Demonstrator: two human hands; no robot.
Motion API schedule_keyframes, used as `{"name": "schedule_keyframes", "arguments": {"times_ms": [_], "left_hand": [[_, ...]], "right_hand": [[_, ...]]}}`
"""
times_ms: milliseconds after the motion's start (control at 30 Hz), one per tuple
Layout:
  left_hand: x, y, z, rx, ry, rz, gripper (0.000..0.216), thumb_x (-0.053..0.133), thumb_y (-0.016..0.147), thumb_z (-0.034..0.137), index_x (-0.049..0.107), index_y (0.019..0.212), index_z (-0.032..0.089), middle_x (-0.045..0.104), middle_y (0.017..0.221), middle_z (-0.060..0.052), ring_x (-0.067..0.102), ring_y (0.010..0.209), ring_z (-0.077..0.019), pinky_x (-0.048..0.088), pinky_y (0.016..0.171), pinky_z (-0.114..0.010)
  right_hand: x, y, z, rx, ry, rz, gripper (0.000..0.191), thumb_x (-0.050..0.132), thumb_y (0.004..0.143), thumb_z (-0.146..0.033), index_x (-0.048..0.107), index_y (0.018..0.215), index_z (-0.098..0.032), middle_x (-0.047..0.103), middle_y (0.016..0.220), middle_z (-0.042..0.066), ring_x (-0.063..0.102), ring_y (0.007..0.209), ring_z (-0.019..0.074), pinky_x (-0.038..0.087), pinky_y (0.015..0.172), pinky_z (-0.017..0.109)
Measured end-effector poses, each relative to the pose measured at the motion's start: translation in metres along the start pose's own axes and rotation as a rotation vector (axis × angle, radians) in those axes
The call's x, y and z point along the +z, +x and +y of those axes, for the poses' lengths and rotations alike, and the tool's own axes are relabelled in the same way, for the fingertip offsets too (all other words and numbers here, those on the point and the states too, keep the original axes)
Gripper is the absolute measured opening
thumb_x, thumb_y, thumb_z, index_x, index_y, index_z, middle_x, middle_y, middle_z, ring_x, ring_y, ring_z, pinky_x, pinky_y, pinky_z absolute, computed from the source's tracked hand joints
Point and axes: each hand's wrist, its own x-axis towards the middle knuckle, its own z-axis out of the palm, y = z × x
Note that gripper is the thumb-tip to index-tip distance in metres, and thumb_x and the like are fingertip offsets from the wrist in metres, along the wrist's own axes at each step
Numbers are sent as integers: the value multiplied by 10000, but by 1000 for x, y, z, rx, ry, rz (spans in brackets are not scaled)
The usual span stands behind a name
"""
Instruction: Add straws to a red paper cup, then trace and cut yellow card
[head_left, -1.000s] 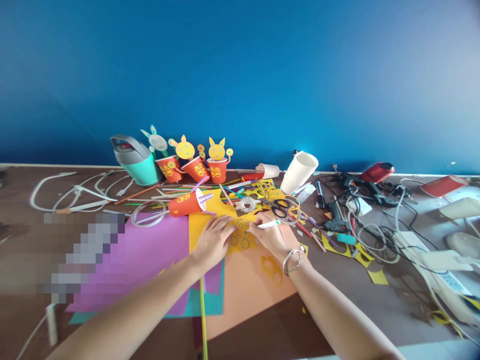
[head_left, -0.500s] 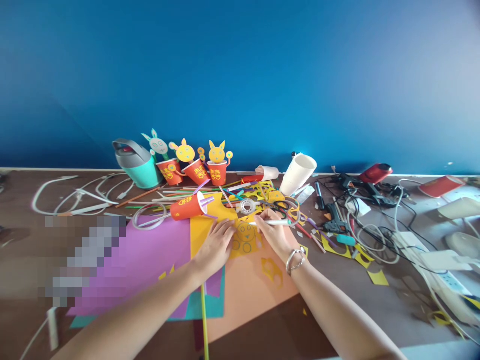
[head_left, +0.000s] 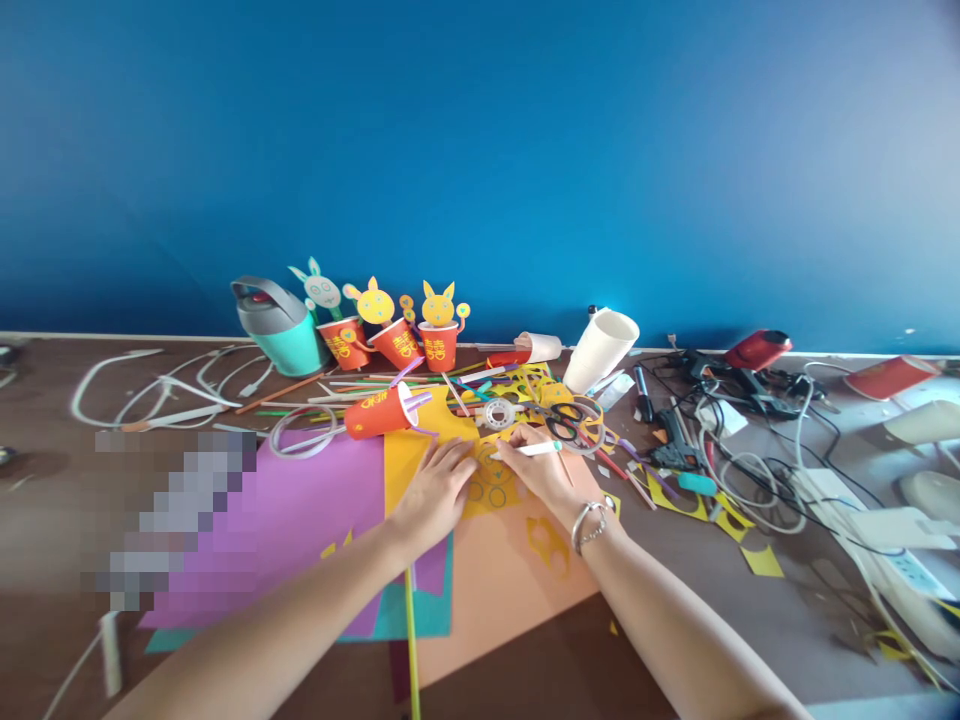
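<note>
My right hand (head_left: 536, 465) is closed around a white marker (head_left: 541, 448), its tip at a yellow paper sheet (head_left: 487, 508) that bears a drawn round face and small circles. My left hand (head_left: 439, 490) lies flat with fingers stretched over the sheet's left edge, holding nothing. Under both lie orange paper (head_left: 495, 600) and purple paper (head_left: 300, 520). Just beyond my hands are a white tape roll (head_left: 496, 413) and black-handled scissors (head_left: 564, 420). A red paper cup (head_left: 377, 411) with purple straws lies tipped on its side near my left hand.
Red cups with paper rabbit heads (head_left: 440, 346) stand along the wall beside a teal kettle-like jug (head_left: 281, 330). A white cup (head_left: 602, 350) stands at the back. On the right are a glue gun (head_left: 675, 442), tangled cables and a power strip (head_left: 900, 570).
My right hand with the marker has shifted slightly left over the drawn face, the marker tip now nearer its upper part. My left hand stays on the paper.
</note>
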Motion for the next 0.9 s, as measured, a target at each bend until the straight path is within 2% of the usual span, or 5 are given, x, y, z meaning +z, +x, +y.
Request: {"name": "schedule_keyframes", "arguments": {"times_ms": [433, 700, 900], "left_hand": [[2, 0, -2, 9, -15, 24, 348, 487, 780, -11, 611, 1031, 195, 609, 1227, -89, 514, 1216, -258, 398, 1061, -500], [2, -1, -2, 10, -15, 22, 337, 479, 792, -6, 612, 1027, 195, 610, 1228, -89, 511, 1218, -262, 398, 1061, -511], [2, 0, -2, 6, -8, 17, 322, 481, 800, 2, 616, 1024, 189, 605, 1239, -90, 510, 1221, -265, 398, 1063, -508]], "right_hand": [[1, 0, -3, 54, -33, 0, 237, 544, 692, -361, 395, 573, -220, 425, 519, -45, 354, 478, 104, 278, 431, 229], [1, -2, -3, 46, -24, 12, 252, 550, 715, -362, 394, 579, -219, 418, 516, -45, 352, 480, 104, 272, 426, 229], [0, -3, -1, 44, -8, -27, 263, 551, 740, -372, 400, 590, -218, 413, 526, -49, 357, 491, 104, 282, 435, 230]]}}
